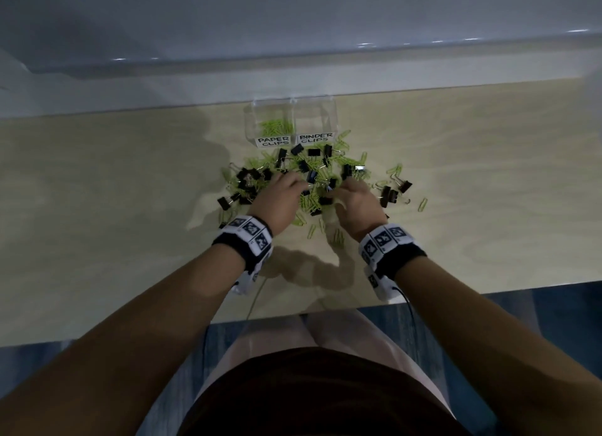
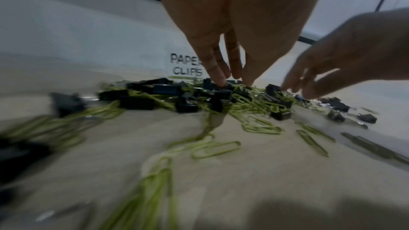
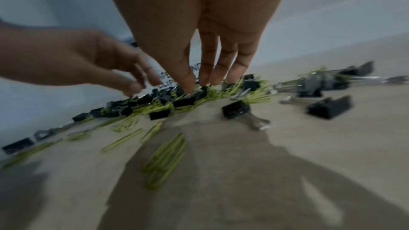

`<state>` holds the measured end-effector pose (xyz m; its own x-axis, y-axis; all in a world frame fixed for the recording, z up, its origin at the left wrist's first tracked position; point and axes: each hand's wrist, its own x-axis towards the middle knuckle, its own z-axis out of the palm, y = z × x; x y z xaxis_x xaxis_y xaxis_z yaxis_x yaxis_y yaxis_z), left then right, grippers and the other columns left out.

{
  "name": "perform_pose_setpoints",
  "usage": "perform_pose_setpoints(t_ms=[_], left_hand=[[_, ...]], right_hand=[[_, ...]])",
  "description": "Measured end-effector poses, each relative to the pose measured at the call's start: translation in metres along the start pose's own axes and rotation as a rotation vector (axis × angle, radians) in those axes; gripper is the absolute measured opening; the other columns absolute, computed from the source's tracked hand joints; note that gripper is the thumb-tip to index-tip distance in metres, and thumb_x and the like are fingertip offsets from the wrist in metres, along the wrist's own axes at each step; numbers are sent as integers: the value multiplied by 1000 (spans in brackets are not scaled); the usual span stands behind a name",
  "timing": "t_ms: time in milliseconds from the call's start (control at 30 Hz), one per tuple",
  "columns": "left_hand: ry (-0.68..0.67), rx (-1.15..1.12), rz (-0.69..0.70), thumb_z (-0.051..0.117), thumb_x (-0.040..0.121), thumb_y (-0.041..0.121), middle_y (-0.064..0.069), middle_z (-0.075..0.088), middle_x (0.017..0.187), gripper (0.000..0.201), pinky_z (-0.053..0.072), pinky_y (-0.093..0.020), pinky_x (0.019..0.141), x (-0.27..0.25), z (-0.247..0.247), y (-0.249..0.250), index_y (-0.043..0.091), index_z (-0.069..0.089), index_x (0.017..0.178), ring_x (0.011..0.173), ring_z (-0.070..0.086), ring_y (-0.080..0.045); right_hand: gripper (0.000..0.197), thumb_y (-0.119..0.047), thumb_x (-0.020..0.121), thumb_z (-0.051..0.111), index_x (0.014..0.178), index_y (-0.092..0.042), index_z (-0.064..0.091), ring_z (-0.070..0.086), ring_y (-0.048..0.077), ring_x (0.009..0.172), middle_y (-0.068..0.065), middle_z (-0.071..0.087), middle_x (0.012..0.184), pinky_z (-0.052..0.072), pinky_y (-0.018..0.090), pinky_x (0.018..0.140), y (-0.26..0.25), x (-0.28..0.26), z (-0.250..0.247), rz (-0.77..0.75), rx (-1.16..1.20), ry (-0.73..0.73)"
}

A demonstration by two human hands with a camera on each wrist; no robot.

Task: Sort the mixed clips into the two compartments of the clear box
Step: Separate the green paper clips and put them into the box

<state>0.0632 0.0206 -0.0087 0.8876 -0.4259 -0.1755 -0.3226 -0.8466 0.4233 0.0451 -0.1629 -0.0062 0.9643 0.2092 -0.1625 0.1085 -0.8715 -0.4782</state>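
Clips (image 1: 303, 171): two hands (image 1: 280, 194), one two-compartment box (image 1: 291, 123).

Green paper clips (image 1: 277, 126), black binder clips (image 1: 314, 153)

Directly under the fingertips (image 2: 221, 78) of the left hand (image 1: 280, 198) and those of the right hand (image 1: 356, 204), a tangled heap of black binder clips (image 1: 312, 176) and green paper clips (image 1: 306, 204) is crowding the table (image 1: 114, 191). Beyond the fingers the clear box (image 1: 291, 123) is standing close against the heap, blocking the way forward at table height, while its top is lying open. Out to the right of the right fingers, stray binder clips are lying scattered. Behind the fingers, toward the wrists, bare wood is showing between loose paper clips.
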Motion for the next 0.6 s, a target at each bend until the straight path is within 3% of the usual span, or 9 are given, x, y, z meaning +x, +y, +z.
perform_pose_setpoints(t_ms=[133,300,400,500,600], left_hand=[[-42,51,-82,52,90,6,-10,51,115,29,48,-43,90,25,9,11,10,57,118,110,45,-28],[-71,60,-88,56,85,3,-10,54,102,18,50,-44,81,39,7,9,7,59,102,97,51,-28],[-70,10,-38,54,86,9,-10,56,101,15,49,-41,80,38,4,4,6,58,101,94,53,-27],[-17,-52,-28,51,87,9,-10,58,103,18,47,-33,78,30,0,-8,4,60,102,93,54,-25],[37,-66,-71,49,90,11,-8,57,105,20,46,-32,80,21,-6,-25,6,60,106,96,52,-22]], right_hand=[[25,-20,87,54,110,-15,63,51,34,98,12,51,99,48,43,84,-13,13,9,144,-2,-144],[26,-11,81,57,105,-17,65,53,31,88,12,51,98,51,41,82,-18,18,13,171,28,-140],[13,-15,77,59,88,-13,64,50,23,73,6,50,89,52,35,71,-12,17,9,198,111,-68],[9,-17,78,61,87,-14,59,53,19,76,3,52,93,50,30,69,8,8,2,274,177,31],[14,-6,76,59,89,-9,61,53,27,81,9,55,93,54,39,70,35,-4,-5,269,81,143]])
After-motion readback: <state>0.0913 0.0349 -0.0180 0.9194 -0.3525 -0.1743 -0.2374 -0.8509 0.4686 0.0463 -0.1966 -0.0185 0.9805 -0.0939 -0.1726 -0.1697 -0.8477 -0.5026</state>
